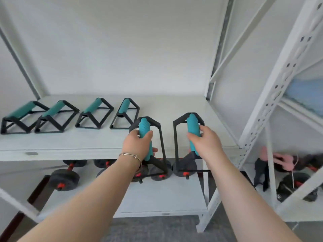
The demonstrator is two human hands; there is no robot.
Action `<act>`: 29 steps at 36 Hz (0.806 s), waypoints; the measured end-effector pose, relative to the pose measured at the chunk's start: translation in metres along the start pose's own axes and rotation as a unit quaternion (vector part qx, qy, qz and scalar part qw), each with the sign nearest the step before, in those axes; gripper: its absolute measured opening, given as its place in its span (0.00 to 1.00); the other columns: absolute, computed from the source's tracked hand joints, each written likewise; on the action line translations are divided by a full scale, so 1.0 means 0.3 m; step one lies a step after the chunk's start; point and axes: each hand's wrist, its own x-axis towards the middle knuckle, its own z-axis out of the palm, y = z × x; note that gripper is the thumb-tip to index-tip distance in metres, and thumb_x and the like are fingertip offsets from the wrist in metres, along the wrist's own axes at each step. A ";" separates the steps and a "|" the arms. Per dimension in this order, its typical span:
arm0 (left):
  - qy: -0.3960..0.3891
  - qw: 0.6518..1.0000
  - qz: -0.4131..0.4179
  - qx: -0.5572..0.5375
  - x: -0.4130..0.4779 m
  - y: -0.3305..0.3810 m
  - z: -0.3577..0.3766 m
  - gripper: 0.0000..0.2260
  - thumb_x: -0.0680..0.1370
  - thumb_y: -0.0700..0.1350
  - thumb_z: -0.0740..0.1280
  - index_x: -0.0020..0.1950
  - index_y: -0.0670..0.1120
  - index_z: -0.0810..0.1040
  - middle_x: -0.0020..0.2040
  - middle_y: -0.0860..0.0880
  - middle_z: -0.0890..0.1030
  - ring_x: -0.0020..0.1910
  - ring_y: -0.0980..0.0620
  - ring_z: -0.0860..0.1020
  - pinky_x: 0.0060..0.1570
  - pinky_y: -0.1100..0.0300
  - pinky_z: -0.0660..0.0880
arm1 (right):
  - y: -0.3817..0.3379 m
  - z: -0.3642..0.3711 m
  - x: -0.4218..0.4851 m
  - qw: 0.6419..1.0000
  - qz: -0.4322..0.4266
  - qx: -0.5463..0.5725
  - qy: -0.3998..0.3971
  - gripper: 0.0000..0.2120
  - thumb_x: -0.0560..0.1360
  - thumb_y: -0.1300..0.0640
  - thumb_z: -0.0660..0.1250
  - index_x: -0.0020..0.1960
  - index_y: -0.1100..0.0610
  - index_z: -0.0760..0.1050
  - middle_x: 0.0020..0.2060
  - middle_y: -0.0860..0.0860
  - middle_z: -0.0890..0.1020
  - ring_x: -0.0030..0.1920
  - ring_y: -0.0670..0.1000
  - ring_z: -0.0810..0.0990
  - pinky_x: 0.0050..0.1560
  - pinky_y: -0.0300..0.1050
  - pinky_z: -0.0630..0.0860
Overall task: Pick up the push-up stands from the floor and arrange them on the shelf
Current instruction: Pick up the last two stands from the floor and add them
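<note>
- Left hand (139, 145): fingers wrapped round the teal grip of a push-up stand (148, 145), held at the shelf (70, 144) front edge.
- Right hand (203, 143): likewise gripping a second stand (190, 126).
- Four stands (94, 113) rest in a row on the shelf.

White shelf (70, 141) with four push-up stands (92, 106) in a row

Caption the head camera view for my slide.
Left hand grips one black-framed, teal-grip push-up stand, right hand a second stand, at the white metal shelf's edge beside four matching stands.
</note>
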 end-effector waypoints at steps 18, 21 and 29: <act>-0.066 0.997 -0.041 0.019 0.704 0.045 0.167 0.11 0.78 0.52 0.64 0.54 0.47 0.70 0.46 0.46 0.79 0.27 0.50 0.84 0.23 0.62 0.76 | -0.012 0.199 0.643 0.996 0.076 -0.027 0.040 0.23 0.71 0.51 0.69 0.64 0.47 0.68 0.48 0.47 0.77 0.37 0.58 0.85 0.40 0.57 0.83; -0.089 0.995 -0.044 0.028 0.801 0.036 0.187 0.09 0.78 0.52 0.64 0.50 0.50 0.68 0.45 0.47 0.78 0.28 0.50 0.84 0.26 0.59 0.79 | -0.003 0.243 0.710 0.995 0.089 -0.018 0.047 0.23 0.72 0.52 0.69 0.65 0.48 0.68 0.49 0.48 0.77 0.31 0.56 0.85 0.33 0.50 0.82; -0.160 0.984 -0.074 0.023 0.909 0.035 0.252 0.08 0.79 0.51 0.65 0.51 0.48 0.70 0.46 0.45 0.78 0.28 0.48 0.84 0.28 0.57 0.81 | 0.033 0.279 0.799 0.992 0.120 -0.009 0.049 0.23 0.73 0.54 0.68 0.67 0.52 0.69 0.51 0.55 0.79 0.31 0.57 0.84 0.32 0.46 0.80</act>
